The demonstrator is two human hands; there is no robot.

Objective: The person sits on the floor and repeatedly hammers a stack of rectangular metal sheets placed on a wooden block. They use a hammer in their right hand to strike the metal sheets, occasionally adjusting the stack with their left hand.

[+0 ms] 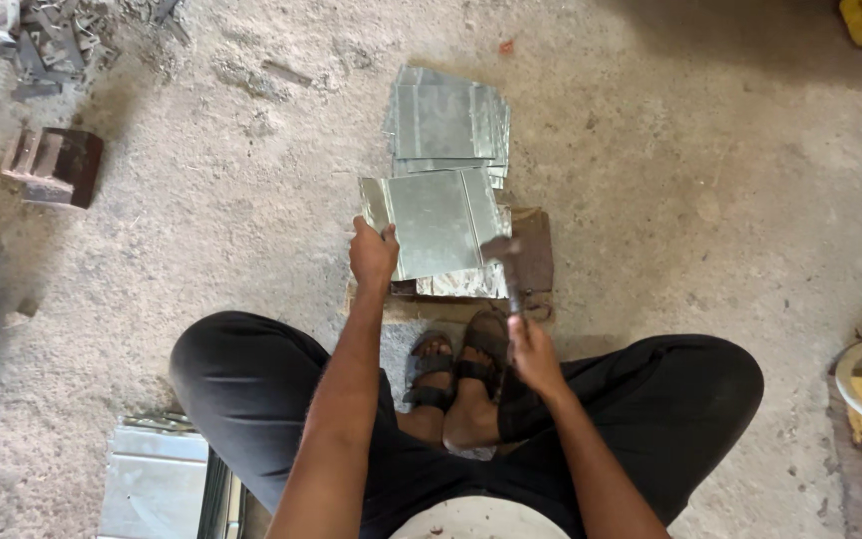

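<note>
From the head camera we see our left hand [373, 255] clenched on the near left edge of a folded metal sheet [436, 222], pinning it flat over a worn block [534, 250] on the floor so it likely stays put under blows. Our right hand [532, 351] has its fingers wrapped round the handle of a hammer [507, 262], whose blurred head seems to hover at the sheet's right edge, with a stack of similar sheets [448, 125] just beyond.

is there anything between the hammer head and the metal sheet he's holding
Nothing visible. The hammer in the right hand is at the right edge of the metal sheet, which the left hand grips at its left corner.
</note>
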